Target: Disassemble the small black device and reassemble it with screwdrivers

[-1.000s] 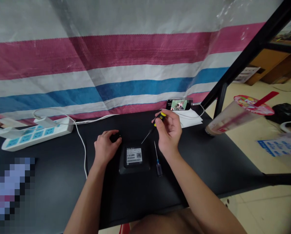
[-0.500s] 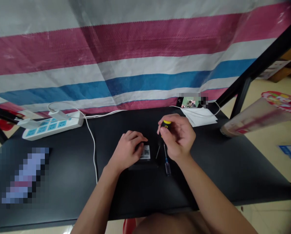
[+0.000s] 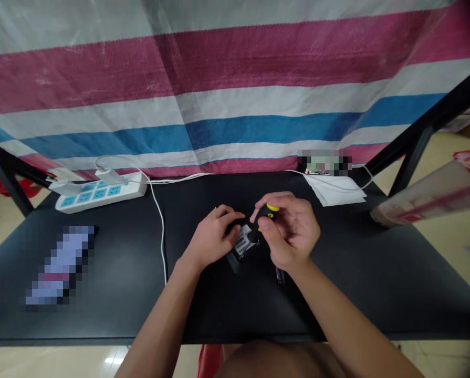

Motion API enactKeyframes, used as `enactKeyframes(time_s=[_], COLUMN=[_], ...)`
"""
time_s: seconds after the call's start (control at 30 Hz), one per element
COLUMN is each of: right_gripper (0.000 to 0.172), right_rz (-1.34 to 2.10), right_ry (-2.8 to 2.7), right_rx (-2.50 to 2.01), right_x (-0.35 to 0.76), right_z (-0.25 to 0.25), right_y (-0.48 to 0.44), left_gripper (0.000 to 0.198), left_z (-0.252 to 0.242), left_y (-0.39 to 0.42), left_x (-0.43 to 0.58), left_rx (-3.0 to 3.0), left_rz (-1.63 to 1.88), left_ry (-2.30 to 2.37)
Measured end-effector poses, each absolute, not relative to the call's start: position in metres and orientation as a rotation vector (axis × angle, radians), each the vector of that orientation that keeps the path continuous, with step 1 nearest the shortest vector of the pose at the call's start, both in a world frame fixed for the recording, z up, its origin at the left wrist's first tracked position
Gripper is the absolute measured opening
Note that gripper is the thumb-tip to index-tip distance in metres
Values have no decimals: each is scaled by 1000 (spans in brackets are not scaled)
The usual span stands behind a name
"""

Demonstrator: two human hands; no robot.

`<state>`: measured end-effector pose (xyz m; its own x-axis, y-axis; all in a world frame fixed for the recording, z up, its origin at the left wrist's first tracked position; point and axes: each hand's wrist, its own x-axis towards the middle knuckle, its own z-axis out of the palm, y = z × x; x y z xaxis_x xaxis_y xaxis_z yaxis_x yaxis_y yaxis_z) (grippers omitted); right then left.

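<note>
A small black box (image 3: 235, 262) with a white printed label (image 3: 242, 240) lies tilted on the table in front of me. My left hand (image 3: 216, 236) grips its left side, fingers curled over the far edge and thumb by the label. My right hand (image 3: 292, 228) is closed around a black and yellow screwdriver (image 3: 267, 214). Its shaft points down at the right part of the box; I cannot tell exactly where the tip rests. Below my right wrist, a second screwdriver (image 3: 280, 275) with a clear dark handle lies partly hidden.
On the left are a white power strip (image 3: 104, 194) with plugs, a white cable (image 3: 162, 226) and a blurred-out item (image 3: 59, 265). White papers (image 3: 337, 190) lie before a propped phone (image 3: 323, 164). A tall drink cup (image 3: 424, 202) stands at the right of the black table (image 3: 116, 315).
The box has turned from lying square to slanted under my left hand. The black and yellow screwdriver has come down onto or close to the box's right side.
</note>
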<state>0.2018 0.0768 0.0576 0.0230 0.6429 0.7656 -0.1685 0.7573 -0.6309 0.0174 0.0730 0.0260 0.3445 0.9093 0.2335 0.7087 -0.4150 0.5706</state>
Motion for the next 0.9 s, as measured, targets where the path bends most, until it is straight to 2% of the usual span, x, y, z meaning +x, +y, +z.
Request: enactKeyframes(time_s=[0.2,0.4,0.5,0.9], right_gripper=[25,18,18,21], right_rz=[581,495,510,500], right_ry=[-1378,-1306,-1318,-1365], right_rx=[-464,-577,-581,-517], right_x=[203,208,208,209], right_z=[56,56,55,48], right_y=[82,90,88,92], left_gripper=[36,39,41,45], left_z=[31,32,31,34], left_y=[70,69,67,63], left_x=[20,25,28,33], left_rx=[2305,2508,2502,2442], left_rz=[739,652,588,569], left_ry=[1680,1367,1318,1652])
